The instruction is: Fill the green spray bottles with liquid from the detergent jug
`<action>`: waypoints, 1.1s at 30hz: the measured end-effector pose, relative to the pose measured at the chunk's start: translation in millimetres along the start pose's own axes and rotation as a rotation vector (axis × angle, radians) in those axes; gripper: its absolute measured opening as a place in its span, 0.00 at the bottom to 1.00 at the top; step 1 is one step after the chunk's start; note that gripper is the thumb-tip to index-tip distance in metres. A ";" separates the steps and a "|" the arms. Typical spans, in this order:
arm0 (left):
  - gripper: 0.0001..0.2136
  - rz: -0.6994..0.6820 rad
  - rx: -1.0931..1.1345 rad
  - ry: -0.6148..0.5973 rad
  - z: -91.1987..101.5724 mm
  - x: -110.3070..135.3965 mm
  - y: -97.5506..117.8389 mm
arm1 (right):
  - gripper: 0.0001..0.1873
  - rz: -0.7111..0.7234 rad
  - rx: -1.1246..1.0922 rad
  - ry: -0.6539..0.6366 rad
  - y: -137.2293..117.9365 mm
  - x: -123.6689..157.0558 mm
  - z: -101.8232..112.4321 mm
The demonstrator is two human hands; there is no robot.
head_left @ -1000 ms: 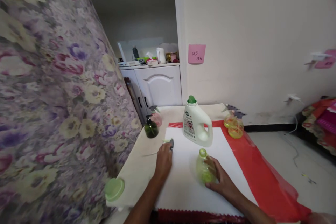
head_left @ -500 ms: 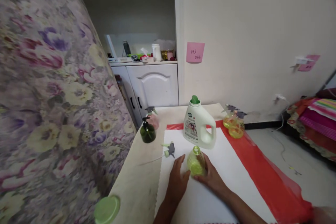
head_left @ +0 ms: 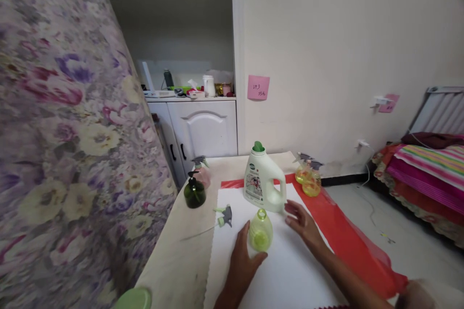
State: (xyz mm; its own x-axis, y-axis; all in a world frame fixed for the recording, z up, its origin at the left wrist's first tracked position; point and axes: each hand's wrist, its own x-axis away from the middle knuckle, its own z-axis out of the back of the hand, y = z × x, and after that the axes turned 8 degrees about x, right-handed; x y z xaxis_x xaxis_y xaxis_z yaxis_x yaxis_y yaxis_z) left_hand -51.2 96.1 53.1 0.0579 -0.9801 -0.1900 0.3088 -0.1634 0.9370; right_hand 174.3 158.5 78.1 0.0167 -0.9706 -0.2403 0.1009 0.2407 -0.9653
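Note:
An uncapped yellow-green spray bottle (head_left: 260,232) stands upright on the white sheet, and a little liquid seems to be in its bottom. My left hand (head_left: 243,260) holds it, fingers along its left side and thumb across its lower front. My right hand (head_left: 302,227) is open, fingers apart, close by the handle base of a large pale green detergent jug (head_left: 264,181). Whether the fingertips touch the jug I cannot tell. Something green sits in the jug's mouth. To the left lies a detached grey and green spray head (head_left: 225,216) with its long tube.
A dark green pump bottle (head_left: 195,193) and a pink spray bottle (head_left: 203,174) stand at the table's left. Spray bottles with yellow liquid (head_left: 311,184) are at the back right, by red cloth (head_left: 348,231). A green lid-like disc (head_left: 134,299) is near left. A floral curtain (head_left: 83,145) hangs left.
My right hand has let go of the spray bottle and moved right and forward, toward the jug. The left hand has closed in on the bottle. The camera view has tilted up and turned right.

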 end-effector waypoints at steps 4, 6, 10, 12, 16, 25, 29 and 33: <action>0.41 0.009 0.014 0.022 -3.7 -1.3 0.8 | 0.31 0.027 0.014 0.097 -24.9 -51.2 11.0; 0.42 0.019 0.022 0.036 -5.5 -1.9 1.1 | 0.30 0.035 0.029 0.096 -30.4 -72.5 6.0; 0.43 0.069 0.018 0.044 -9.3 -2.2 -2.0 | 0.25 0.029 0.057 0.032 -31.1 -101.5 -9.9; 0.43 0.091 0.003 0.044 -11.5 -2.6 -7.1 | 0.23 0.024 0.061 -0.011 -29.6 -111.9 -14.5; 0.46 0.106 -0.039 0.035 -15.1 -6.3 -23.1 | 0.19 0.018 0.074 -0.082 -28.0 -127.0 -14.9; 0.47 0.132 -0.014 0.000 -12.1 -10.6 -28.6 | 0.20 0.015 0.091 -0.050 -42.8 -135.3 -37.3; 0.47 0.165 0.015 -0.029 -7.3 -7.9 -11.2 | 0.19 0.023 0.132 -0.028 -62.7 -136.0 -40.1; 0.45 0.158 0.042 0.011 -4.8 -2.4 4.4 | 0.20 0.053 0.202 -0.010 -93.8 -131.1 -19.8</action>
State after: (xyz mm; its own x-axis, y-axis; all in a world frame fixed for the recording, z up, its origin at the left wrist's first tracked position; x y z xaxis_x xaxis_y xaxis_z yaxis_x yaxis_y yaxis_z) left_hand -45.4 98.3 56.3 0.1129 -0.9927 -0.0421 0.2550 -0.0120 0.9669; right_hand 142.9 263.3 198.1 0.0367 -0.9569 -0.2882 0.2970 0.2858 -0.9111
